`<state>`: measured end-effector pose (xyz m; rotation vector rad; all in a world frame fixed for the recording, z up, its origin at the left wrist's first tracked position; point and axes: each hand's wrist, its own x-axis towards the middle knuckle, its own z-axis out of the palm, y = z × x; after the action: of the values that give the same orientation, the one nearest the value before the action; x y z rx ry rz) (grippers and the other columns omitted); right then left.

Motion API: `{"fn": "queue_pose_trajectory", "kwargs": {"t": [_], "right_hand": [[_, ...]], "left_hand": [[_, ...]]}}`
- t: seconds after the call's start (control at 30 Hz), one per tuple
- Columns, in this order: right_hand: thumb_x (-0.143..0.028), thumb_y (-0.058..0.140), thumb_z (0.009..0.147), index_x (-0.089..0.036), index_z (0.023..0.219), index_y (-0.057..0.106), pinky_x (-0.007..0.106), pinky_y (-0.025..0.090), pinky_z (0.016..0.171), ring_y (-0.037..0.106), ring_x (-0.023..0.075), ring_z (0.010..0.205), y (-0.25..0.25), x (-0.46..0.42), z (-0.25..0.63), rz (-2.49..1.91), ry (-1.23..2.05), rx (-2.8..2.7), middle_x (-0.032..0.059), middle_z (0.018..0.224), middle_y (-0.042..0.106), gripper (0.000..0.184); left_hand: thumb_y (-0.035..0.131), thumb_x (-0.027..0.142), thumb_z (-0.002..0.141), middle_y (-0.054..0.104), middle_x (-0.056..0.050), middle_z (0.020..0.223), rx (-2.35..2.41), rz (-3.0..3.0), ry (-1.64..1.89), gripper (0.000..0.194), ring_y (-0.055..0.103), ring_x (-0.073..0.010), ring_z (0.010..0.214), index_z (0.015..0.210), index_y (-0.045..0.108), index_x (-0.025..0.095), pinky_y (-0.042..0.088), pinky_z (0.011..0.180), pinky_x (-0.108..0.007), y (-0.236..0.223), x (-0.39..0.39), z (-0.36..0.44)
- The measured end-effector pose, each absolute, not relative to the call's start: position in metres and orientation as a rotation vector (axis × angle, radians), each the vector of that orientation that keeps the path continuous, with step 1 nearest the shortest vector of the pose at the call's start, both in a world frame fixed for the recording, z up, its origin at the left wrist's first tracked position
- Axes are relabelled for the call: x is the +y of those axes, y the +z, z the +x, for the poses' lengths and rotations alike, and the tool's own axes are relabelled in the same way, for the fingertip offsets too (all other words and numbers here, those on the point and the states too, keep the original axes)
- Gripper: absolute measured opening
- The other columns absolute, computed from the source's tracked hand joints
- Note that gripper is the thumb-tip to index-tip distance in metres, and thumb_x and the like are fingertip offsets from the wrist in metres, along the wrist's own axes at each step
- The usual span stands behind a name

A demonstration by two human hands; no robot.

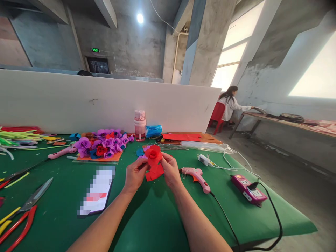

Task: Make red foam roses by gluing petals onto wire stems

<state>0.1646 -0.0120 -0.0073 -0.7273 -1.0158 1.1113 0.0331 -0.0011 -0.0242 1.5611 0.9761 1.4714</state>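
Observation:
A red paper flower [153,153] with a coiled rose-like centre is held up over the green table [154,220]. My left hand [135,174] pinches it low on its left side. At its right edge, the thumb and fingers of my right hand [171,170] are closed on the petals. Red paper pieces [155,173] show just below the flower, between my hands; whether they touch it I cannot tell. Blue and purple paper bits [140,152] lie behind my left fingers. To the right of my right hand lies a pink glue gun [196,176].
Purple, red and blue paper flowers [105,142] are heaped at back left, beside another pink glue gun [63,152]. A phone [98,190] and scissors [28,206] lie left. A pink bottle [140,125], a charger [204,160] and a power strip [249,190] with cords stand around.

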Motion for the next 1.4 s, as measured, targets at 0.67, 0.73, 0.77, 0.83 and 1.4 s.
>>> {"fn": "queue_pose_trajectory", "kwargs": {"t": [0.67, 0.73, 0.77, 0.83, 1.4], "right_hand": [[-0.043, 0.067, 0.074, -0.020, 0.084, 0.075, 0.030, 0.049, 0.075, 0.064, 0.0210, 0.084, -0.0079, -0.0128, 0.1652, -0.730, 1.097, -1.038, 0.0030, 0.081, 0.073, 0.027], [-0.043, 0.068, 0.073, -0.020, 0.084, 0.075, 0.029, 0.050, 0.072, 0.064, 0.0208, 0.082, -0.0082, -0.0123, 0.1654, -0.744, 1.106, -1.010, 0.0029, 0.080, 0.073, 0.027], [-0.043, 0.068, 0.073, -0.020, 0.083, 0.075, 0.029, 0.050, 0.072, 0.064, 0.0203, 0.081, -0.0080, -0.0122, 0.1652, -0.750, 1.104, -1.010, 0.0026, 0.079, 0.073, 0.026], [-0.041, 0.067, 0.073, -0.020, 0.081, 0.076, 0.029, 0.049, 0.073, 0.064, 0.0190, 0.079, -0.0072, -0.0125, 0.1647, -0.752, 1.084, -1.023, 0.0019, 0.079, 0.073, 0.024], [-0.034, 0.061, 0.078, -0.020, 0.077, 0.076, 0.026, 0.044, 0.071, 0.057, 0.0152, 0.070, -0.0053, -0.0150, 0.1613, -0.798, 1.003, -1.066, -0.0011, 0.070, 0.069, 0.021]], "left_hand": [[0.066, 0.028, 0.068, 0.067, 0.002, 0.063, 1.005, 1.505, 1.474, 0.012, 0.063, -0.0151, 0.058, 0.075, 0.072, 0.021, 0.051, 0.060, -0.025, -0.0188, -0.0031, 0.0341], [0.066, 0.027, 0.068, 0.067, 0.002, 0.063, 0.998, 1.518, 1.486, 0.011, 0.063, -0.0149, 0.058, 0.075, 0.072, 0.022, 0.051, 0.060, -0.024, -0.0186, -0.0028, 0.0344], [0.066, 0.027, 0.068, 0.067, 0.002, 0.063, 0.992, 1.523, 1.490, 0.010, 0.063, -0.0149, 0.058, 0.074, 0.072, 0.022, 0.051, 0.060, -0.024, -0.0185, -0.0028, 0.0345], [0.066, 0.027, 0.068, 0.067, 0.002, 0.063, 0.981, 1.529, 1.490, 0.009, 0.063, -0.0148, 0.058, 0.074, 0.071, 0.021, 0.051, 0.060, -0.024, -0.0185, -0.0029, 0.0347], [0.069, 0.030, 0.067, 0.067, 0.002, 0.064, 0.990, 1.453, 1.478, 0.013, 0.063, -0.0142, 0.057, 0.075, 0.071, 0.020, 0.052, 0.059, -0.024, -0.0254, 0.0009, 0.0344]]}}
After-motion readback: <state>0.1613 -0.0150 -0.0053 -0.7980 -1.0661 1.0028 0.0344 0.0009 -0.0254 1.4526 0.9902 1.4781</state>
